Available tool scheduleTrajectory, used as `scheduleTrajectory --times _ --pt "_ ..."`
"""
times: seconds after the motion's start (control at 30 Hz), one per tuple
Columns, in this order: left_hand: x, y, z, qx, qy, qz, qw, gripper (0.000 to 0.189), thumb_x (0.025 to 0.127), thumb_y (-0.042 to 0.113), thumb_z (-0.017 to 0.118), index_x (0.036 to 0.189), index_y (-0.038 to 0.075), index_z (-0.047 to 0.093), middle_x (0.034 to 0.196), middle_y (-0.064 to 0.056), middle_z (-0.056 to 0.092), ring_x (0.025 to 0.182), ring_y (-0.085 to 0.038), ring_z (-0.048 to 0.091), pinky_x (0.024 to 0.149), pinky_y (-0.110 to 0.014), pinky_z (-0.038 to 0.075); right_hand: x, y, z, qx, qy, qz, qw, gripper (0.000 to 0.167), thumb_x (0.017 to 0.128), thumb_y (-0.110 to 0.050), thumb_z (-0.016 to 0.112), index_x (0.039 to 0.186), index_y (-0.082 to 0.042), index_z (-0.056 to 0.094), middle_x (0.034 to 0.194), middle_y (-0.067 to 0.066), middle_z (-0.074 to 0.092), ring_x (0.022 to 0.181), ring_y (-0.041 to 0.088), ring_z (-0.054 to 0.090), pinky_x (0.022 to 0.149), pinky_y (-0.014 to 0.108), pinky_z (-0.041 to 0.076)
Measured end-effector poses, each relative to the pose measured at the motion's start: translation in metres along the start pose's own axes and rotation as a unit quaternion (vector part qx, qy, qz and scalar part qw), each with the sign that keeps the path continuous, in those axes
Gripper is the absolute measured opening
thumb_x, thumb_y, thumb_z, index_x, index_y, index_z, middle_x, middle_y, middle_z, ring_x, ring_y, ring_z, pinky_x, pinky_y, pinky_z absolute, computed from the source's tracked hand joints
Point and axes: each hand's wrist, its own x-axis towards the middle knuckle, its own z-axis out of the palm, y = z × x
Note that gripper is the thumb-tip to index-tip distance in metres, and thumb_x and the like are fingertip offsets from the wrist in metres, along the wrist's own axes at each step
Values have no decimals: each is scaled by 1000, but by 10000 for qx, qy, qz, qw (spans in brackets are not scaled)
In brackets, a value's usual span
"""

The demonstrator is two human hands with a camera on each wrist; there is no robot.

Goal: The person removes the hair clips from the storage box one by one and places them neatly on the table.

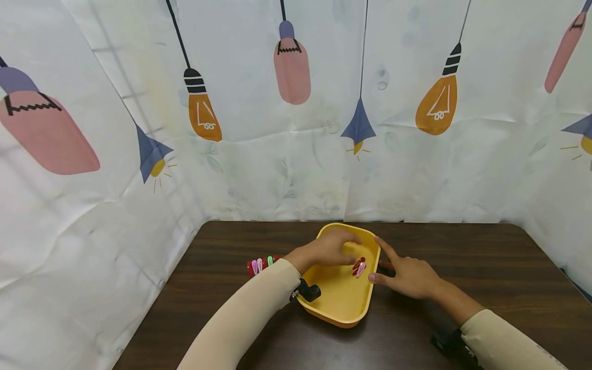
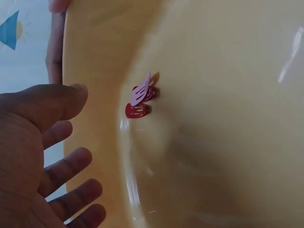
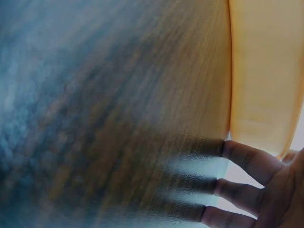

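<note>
A yellow plastic basin (image 1: 342, 303) stands on the table, with a few snap hair clips (image 1: 359, 267), red and pink, lying inside near its right wall. In the left wrist view the pink clip (image 2: 139, 96) lies across a red one. My left hand (image 1: 330, 249) reaches over the basin with its fingers spread and nothing held, close to the clips. At the basin's right rim is my right hand (image 1: 411, 276), its index fingertip and thumb right at the edge. The right wrist view has those fingers extended beside the basin's outer wall (image 3: 263, 71).
A red strip (image 1: 250, 269) with pink and green hair clips lies on the table left of the basin, partly hidden behind my left forearm. The dark wooden table (image 1: 481, 267) meets a white curtain (image 1: 287, 169) printed with lamps at its back edge.
</note>
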Motion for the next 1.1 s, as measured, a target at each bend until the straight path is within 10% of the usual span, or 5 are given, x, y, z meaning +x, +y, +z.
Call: scheduleTrajectory --times 1.1 --pt "4 0 23 215 -634 -429 9968 43 87 42 82 128 36 70 134 8 58 128 -16 49 112 -37 38 2 2 0 29 -23 14 10000 102 94 -73 53 166 -28 -4 136 3 66 83 28 71 57 39 48"
